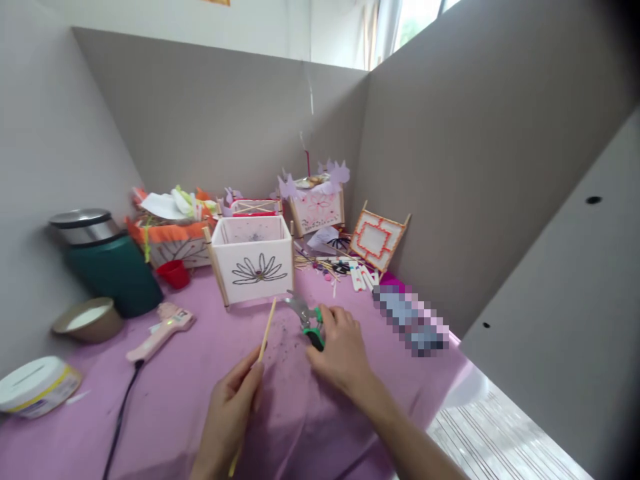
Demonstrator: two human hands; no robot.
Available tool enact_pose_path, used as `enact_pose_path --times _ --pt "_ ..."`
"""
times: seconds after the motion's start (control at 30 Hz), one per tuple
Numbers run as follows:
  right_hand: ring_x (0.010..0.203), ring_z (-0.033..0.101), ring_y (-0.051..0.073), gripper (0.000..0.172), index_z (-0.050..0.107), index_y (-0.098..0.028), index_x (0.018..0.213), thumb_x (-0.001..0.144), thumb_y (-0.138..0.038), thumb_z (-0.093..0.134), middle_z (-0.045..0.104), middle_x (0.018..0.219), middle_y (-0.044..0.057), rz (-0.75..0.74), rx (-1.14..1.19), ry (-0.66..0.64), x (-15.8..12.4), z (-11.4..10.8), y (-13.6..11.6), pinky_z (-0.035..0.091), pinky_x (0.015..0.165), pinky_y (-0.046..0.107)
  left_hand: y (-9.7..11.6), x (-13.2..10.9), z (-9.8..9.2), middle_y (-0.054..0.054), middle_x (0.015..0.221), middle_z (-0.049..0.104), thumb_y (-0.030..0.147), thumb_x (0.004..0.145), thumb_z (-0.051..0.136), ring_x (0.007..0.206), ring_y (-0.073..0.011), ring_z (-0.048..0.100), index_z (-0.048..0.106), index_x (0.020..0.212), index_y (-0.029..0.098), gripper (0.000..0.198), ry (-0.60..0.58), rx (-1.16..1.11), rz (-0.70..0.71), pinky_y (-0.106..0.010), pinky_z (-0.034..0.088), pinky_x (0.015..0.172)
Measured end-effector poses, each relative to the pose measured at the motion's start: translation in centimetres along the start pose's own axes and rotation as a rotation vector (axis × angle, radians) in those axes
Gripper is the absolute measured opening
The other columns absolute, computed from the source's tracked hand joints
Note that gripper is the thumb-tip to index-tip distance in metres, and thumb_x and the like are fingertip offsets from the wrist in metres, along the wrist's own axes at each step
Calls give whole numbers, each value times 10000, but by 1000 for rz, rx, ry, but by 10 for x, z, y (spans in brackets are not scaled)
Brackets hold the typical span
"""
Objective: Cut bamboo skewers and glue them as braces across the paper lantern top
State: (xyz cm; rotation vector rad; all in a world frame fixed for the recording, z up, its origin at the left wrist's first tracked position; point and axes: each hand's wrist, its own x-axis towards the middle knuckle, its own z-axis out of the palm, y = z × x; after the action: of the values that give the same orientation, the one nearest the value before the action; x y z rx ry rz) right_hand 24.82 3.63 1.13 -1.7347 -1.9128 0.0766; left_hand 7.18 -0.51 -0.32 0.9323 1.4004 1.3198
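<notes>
My left hand (233, 400) is closed around a thin wooden stick (268, 328), which points up and away from me; its lower end shows below my wrist. My right hand (343, 347) grips a pair of pruning shears (303, 313) with green and black handles, low over the tablecloth. Their curved metal blades point left, near the stick's upper tip but apart from it. Just beyond the blades stands a white square lantern box (260, 267) with wooden corner sticks and a black flower drawn on its front. Part of the shears' handles is hidden by my fingers.
A pink glue gun (163, 337) with a black cord lies left, near a bowl (87, 320), a white tub (37, 387) and a green flask (113, 267). Markers (363, 277), loose sticks and a decorated panel (379, 240) are at the back right. Grey partitions (225, 107) enclose the table.
</notes>
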Motion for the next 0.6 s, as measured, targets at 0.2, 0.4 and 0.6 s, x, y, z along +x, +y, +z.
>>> enact_pose_path --times 0.2,0.4,0.6 --pt "1048 461 292 646 479 -152 1282 661 -274 604 532 1142 129 -54 -1 0 -7 4 -6 343 918 424 -8 2 -5 84 501 309 484 748 665 469 -60 250 574 1280 134 644 -112 -35 -8 -171 176 422" --pt "1021 470 286 608 498 -144 1256 670 -274 593 539 1112 124 -46 -1 24 -1 5 -9 348 902 413 -9 0 -9 88 484 286 492 793 617 466 -63 227 553 1301 129 628 -167 -4 -11 -186 146 436" --pt "1004 485 277 557 519 -162 1228 687 -275 589 552 1079 112 -58 -22 -5 2 4 -8 355 877 388 -12 1 -10 88 477 296 484 800 613 464 -62 228 546 1305 115 629 -182 -10 -5 -189 148 438"
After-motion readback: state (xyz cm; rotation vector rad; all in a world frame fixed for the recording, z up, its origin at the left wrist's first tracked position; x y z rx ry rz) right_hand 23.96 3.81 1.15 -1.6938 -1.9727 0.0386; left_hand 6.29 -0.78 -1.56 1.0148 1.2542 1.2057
